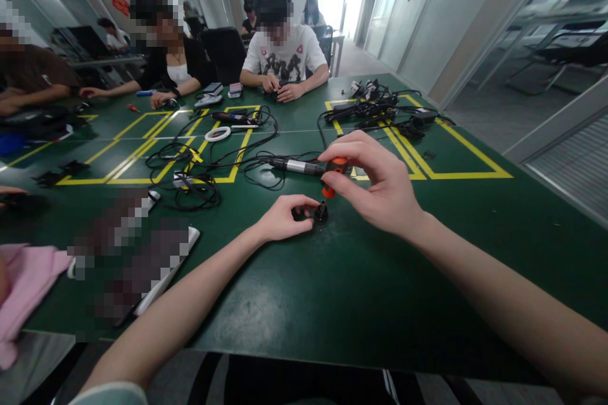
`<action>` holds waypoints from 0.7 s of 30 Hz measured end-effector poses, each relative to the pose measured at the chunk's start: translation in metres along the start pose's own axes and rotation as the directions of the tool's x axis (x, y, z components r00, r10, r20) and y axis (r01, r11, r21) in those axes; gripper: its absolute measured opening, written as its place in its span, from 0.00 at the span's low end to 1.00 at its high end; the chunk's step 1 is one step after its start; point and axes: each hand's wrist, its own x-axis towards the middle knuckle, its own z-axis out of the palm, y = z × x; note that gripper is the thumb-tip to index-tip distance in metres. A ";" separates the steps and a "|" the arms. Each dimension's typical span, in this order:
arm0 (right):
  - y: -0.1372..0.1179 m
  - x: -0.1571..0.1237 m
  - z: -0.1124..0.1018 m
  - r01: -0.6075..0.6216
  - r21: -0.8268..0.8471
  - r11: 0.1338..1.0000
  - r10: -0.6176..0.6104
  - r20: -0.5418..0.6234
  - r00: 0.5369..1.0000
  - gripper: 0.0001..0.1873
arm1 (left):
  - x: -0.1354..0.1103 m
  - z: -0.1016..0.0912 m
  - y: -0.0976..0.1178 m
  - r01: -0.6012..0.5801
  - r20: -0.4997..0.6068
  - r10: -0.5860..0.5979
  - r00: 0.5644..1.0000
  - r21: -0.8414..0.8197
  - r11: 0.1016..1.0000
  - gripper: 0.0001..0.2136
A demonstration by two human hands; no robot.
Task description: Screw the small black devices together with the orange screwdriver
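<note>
In the head view, my right hand (380, 183) grips a short screwdriver (338, 166) by its orange and black handle. The screwdriver stands nearly upright, its shaft reaching down to a small black round part (322, 218) on the green table (266, 291). From the other side, my left hand (285, 218) holds that part at its edge between thumb and fingers. Whether a screw sits under the tip is too small to tell. Just behind my hands lies a black and silver cylindrical tool (297, 166) with a cable.
Tangled black cables (185, 183) lie at left centre, near a white ring (218, 133). More black cables and devices (370, 111) are piled at the back right. Yellow tape (470, 175) marks the table. Two blurred flat devices lie at left. A person (285, 54) works opposite; others sit left.
</note>
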 end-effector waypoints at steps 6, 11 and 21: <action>0.002 -0.003 -0.001 -0.069 0.114 0.991 0.063 0.053 0.997 0.14 | 0.000 0.000 -0.001 -0.006 0.000 0.006 1.000 0.006 1.000 0.18; 0.003 -0.002 -0.001 0.008 0.045 0.999 -0.009 0.034 0.999 0.09 | -0.001 0.000 -0.002 -0.013 0.000 0.013 1.000 0.010 1.000 0.18; 0.006 -0.004 0.001 -0.048 0.139 0.989 0.041 0.052 0.998 0.15 | 0.000 0.002 -0.001 -0.002 0.002 0.002 1.000 0.015 1.000 0.19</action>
